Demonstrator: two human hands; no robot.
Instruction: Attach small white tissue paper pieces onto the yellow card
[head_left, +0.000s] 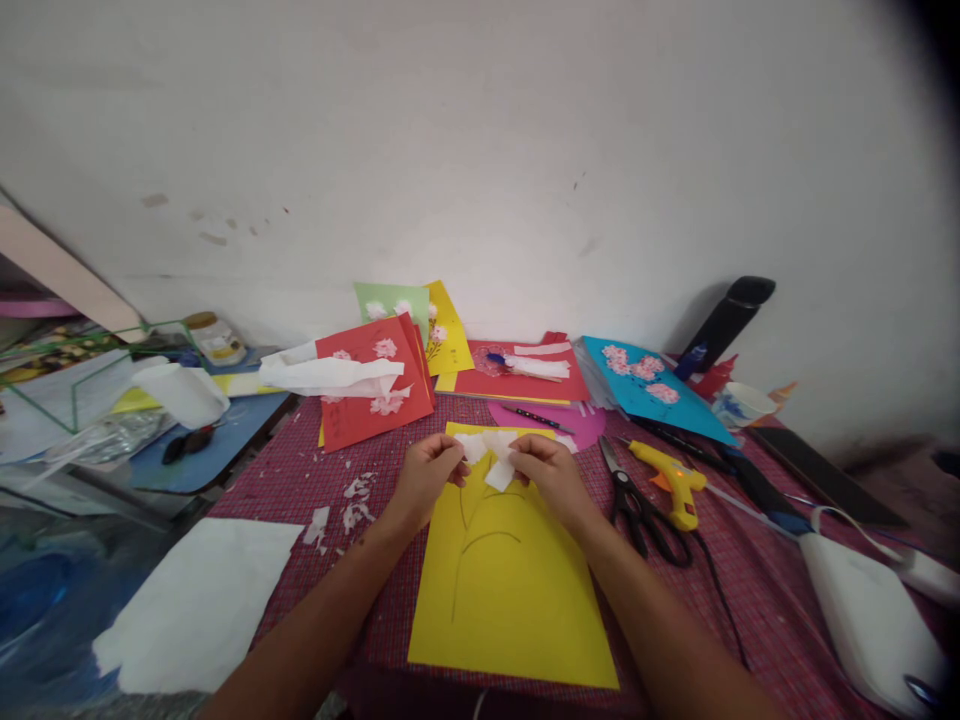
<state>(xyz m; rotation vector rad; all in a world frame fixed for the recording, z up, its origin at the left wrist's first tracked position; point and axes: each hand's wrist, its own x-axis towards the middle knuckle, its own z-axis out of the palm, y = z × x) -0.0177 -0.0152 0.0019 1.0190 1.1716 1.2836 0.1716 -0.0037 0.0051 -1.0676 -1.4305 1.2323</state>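
My left hand (431,472) and my right hand (551,470) are raised over the top part of a yellow sheet of paper (517,600). Between them is a piece of white tissue paper (500,475), its left side pinched in my left fingers and its right side in my right fingers. Thin dark curved lines are drawn on the yellow sheet. Black-handled scissors (637,505) lie to the right of my right hand, beside a yellow glue gun (671,480). Small torn white scraps (358,505) are scattered left of my left hand.
Red cards (360,420) with paper flowers lean at the back left, under white strips. A blue card (652,380) lies back right. A pencil (536,418) rests on a purple sheet behind my hands. White paper (202,600) hangs over the table's left edge; a white device (870,620) sits right.
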